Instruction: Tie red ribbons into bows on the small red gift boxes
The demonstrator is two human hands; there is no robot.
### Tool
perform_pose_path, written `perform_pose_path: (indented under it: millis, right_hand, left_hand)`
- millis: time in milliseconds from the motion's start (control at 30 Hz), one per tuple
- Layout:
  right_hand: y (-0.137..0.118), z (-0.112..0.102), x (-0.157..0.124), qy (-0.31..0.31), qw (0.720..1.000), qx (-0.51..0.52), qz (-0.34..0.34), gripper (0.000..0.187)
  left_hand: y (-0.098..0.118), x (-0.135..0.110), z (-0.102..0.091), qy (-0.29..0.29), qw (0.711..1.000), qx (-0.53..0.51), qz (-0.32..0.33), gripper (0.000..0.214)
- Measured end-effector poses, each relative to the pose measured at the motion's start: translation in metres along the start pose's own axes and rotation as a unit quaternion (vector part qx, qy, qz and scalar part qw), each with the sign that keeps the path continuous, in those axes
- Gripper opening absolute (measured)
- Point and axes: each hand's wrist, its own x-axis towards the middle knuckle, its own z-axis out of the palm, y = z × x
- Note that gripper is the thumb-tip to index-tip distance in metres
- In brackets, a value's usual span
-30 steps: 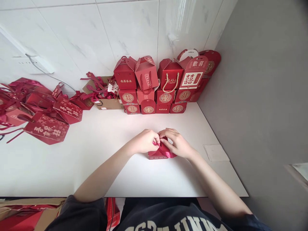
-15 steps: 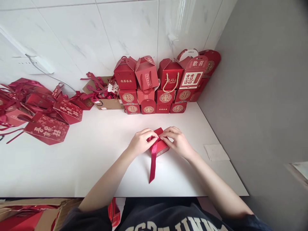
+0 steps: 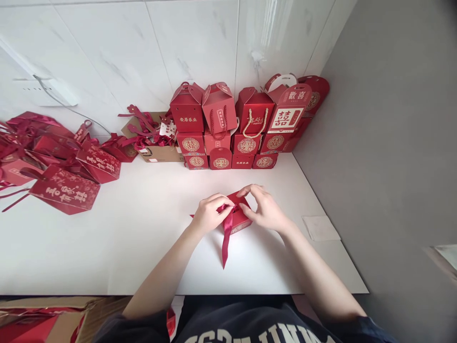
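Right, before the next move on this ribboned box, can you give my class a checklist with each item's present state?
1. Box sitting on the table: ok.
2. Left hand pinching the ribbon at the box's top: ok.
3. Right hand pinching the ribbon: not ok, thumb and forefinger stand apart.
4. Ribbon's near tail untwisted into a tangle: ok, it hangs loose.
5. Knot tight: cannot tell, fingers hide it.
6. Stacked boxes away from both hands: ok.

At centre, the ribbon looks like glossy satin and the gift box smooth paperboard, with glossy wall tiles at the top and a matt cardboard carton lower left.
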Motion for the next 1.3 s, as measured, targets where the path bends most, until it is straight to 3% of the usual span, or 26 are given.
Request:
perform_pose_path:
  millis: [133,333,500,700,900,1133,1300]
  right_hand:
    - [0.003,0.006,0.001,-0.049,0.998,0.015,-0.032,0.025]
    - [0.008,0.001,0.000,0.004,0.999,-0.047,-0.018,0.025]
    - [0.004,0.007,0.000,-0.050,0.999,0.007,-0.019,0.034]
    - [0.003,0.011,0.000,-0.005,0.999,-0.032,0.001,0.035]
    - [0.002,0.009,-0.001,-0.041,0.999,0.020,0.019,0.041]
    - [0.004,0.015,-0.002,0.075,0.992,-0.092,0.029,0.032]
    - [-0.001,0.011,-0.001,-0.004,0.999,-0.051,0.014,0.038]
  left_hand:
    - [0.000,0.000,0.002,0.000,1.000,0.005,-0.004,0.013]
    - [0.001,0.001,0.001,-0.012,1.000,0.009,-0.017,0.016]
    - [0.002,0.000,0.003,-0.012,1.000,0.011,-0.008,0.016]
    - [0.002,0.000,0.005,-0.013,1.000,0.015,-0.005,0.014]
    - [0.002,-0.002,0.005,-0.001,1.000,0.017,0.002,0.014]
    - [0.000,-0.003,0.005,-0.007,1.000,0.017,0.008,0.013]
    - [0.000,-0.003,0.005,-0.004,1.000,0.017,0.006,0.013]
